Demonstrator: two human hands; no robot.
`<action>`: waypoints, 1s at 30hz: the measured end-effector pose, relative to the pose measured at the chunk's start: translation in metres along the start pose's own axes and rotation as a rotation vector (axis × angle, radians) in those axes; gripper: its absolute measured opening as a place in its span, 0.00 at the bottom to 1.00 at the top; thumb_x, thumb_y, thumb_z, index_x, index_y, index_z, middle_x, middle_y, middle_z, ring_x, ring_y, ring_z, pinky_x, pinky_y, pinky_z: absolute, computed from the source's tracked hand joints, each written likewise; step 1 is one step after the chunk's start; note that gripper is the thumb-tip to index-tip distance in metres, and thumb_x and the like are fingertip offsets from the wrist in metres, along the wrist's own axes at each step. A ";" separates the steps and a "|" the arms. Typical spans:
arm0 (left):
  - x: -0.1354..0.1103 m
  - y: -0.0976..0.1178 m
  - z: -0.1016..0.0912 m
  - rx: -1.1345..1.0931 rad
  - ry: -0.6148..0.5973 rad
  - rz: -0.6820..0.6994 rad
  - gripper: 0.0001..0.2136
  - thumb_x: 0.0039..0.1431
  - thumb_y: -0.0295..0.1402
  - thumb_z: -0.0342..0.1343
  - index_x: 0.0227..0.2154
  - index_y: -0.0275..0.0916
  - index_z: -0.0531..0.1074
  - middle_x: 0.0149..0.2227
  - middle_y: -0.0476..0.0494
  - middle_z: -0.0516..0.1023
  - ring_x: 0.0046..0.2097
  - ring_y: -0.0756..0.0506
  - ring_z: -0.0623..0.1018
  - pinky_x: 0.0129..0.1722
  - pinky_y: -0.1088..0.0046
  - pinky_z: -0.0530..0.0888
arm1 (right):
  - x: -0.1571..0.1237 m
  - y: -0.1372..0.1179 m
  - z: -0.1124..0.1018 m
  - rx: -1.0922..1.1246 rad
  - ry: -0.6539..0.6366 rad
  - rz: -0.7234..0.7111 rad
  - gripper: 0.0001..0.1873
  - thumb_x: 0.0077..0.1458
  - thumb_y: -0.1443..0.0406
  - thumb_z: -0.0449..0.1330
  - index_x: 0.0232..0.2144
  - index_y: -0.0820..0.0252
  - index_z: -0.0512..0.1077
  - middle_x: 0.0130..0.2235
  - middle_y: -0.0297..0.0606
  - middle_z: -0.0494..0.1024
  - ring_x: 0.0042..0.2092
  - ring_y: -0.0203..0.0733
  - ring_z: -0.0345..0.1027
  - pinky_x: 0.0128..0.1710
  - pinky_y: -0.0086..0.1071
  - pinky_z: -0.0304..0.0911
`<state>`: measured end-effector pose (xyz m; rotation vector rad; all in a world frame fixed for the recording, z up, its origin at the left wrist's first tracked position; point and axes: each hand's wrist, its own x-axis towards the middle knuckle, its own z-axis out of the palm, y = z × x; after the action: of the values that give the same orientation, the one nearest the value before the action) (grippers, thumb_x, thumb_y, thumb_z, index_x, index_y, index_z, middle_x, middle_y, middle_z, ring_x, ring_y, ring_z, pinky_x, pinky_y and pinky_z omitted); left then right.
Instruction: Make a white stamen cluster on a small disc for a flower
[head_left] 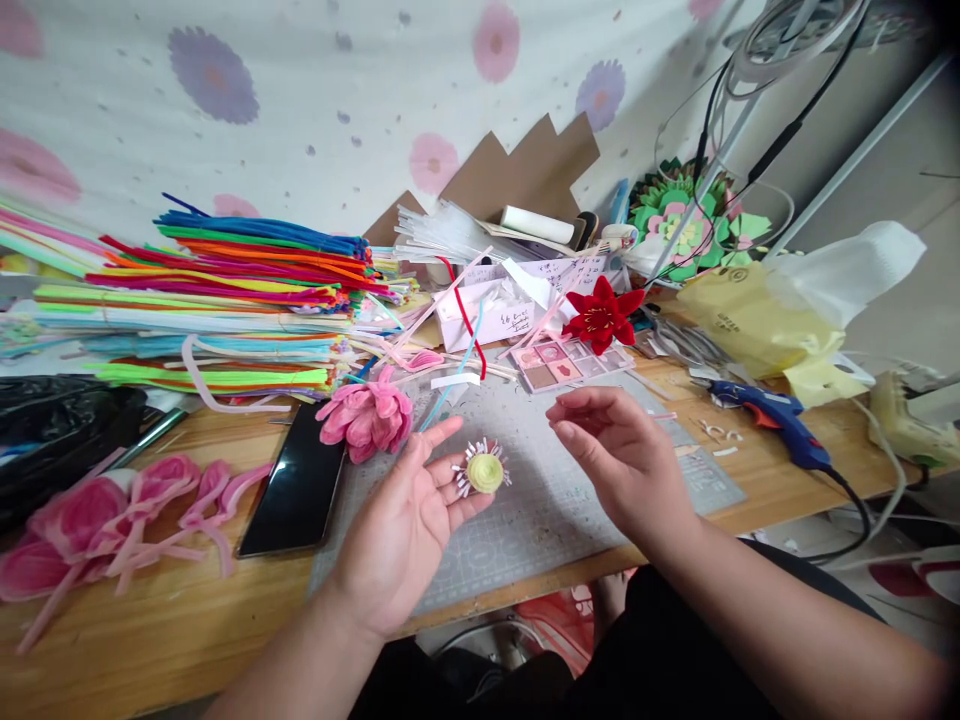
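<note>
On the fingers of my left hand (409,510), palm turned up, sits a small flower centre (484,472), a yellow coil ringed by white stamens with dark bits. The fingers hold it from below, and its underside is hidden. My right hand (611,450) hovers over the grey cutting mat (525,540), apart from the flower centre. Its fingers are loosely curved toward the thumb, with nothing visible between them. A pink fuzzy flower (367,415) lies just beyond my left hand. Past my right hand stands a red fuzzy flower (602,314).
Bundles of coloured pipe cleaners (225,300) are piled at the back left. A black phone (292,480) and pink petal pieces (142,500) lie at left. A makeup palette (570,363) is behind the mat. A blue glue gun (776,420) with its cord lies at right.
</note>
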<state>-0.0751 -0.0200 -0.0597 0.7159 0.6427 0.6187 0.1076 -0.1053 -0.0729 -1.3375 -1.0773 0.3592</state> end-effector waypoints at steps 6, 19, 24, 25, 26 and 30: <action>0.034 0.025 -0.001 0.456 -0.035 -0.029 0.15 0.64 0.39 0.51 0.49 0.36 0.68 0.35 0.37 0.77 0.37 0.42 0.79 0.34 0.67 0.75 | 0.014 -0.005 -0.019 0.099 0.061 0.201 0.10 0.55 0.59 0.63 0.29 0.59 0.69 0.26 0.31 0.72 0.29 0.35 0.65 0.31 0.30 0.62; 0.080 0.041 0.010 0.709 -0.017 0.012 0.20 0.59 0.48 0.55 0.45 0.38 0.70 0.34 0.40 0.78 0.39 0.41 0.79 0.40 0.63 0.73 | 0.009 -0.023 -0.041 0.045 -0.052 0.148 0.08 0.53 0.61 0.60 0.27 0.60 0.70 0.25 0.35 0.72 0.28 0.36 0.64 0.27 0.30 0.60; 0.071 0.036 0.011 0.872 -0.150 0.152 0.25 0.58 0.53 0.52 0.51 0.42 0.69 0.48 0.38 0.78 0.54 0.39 0.74 0.56 0.59 0.63 | 0.006 -0.023 -0.047 -0.005 -0.044 0.130 0.09 0.54 0.60 0.59 0.28 0.60 0.70 0.27 0.37 0.74 0.28 0.38 0.66 0.27 0.31 0.60; 0.068 0.035 0.010 0.925 -0.189 0.180 0.25 0.58 0.54 0.52 0.52 0.42 0.69 0.50 0.37 0.77 0.56 0.38 0.73 0.57 0.59 0.62 | 0.005 -0.023 -0.048 -0.023 -0.047 0.128 0.09 0.55 0.60 0.58 0.28 0.60 0.70 0.27 0.37 0.74 0.29 0.39 0.66 0.27 0.31 0.60; 0.064 0.033 0.008 0.969 -0.205 0.220 0.25 0.58 0.53 0.53 0.52 0.42 0.69 0.52 0.36 0.76 0.57 0.38 0.72 0.58 0.59 0.61 | 0.005 -0.022 -0.049 -0.038 -0.051 0.128 0.09 0.55 0.60 0.58 0.28 0.60 0.70 0.27 0.38 0.74 0.29 0.39 0.66 0.27 0.32 0.60; 0.042 0.031 0.004 0.994 -0.058 0.454 0.14 0.57 0.43 0.59 0.41 0.41 0.73 0.40 0.43 0.80 0.46 0.42 0.77 0.47 0.66 0.70 | 0.007 -0.022 -0.052 -0.043 -0.068 0.142 0.08 0.56 0.62 0.57 0.28 0.60 0.70 0.28 0.38 0.75 0.30 0.39 0.68 0.29 0.32 0.62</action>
<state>-0.0541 0.0265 -0.0472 1.8359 0.7288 0.6730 0.1443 -0.1370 -0.0432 -1.4530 -1.0540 0.4926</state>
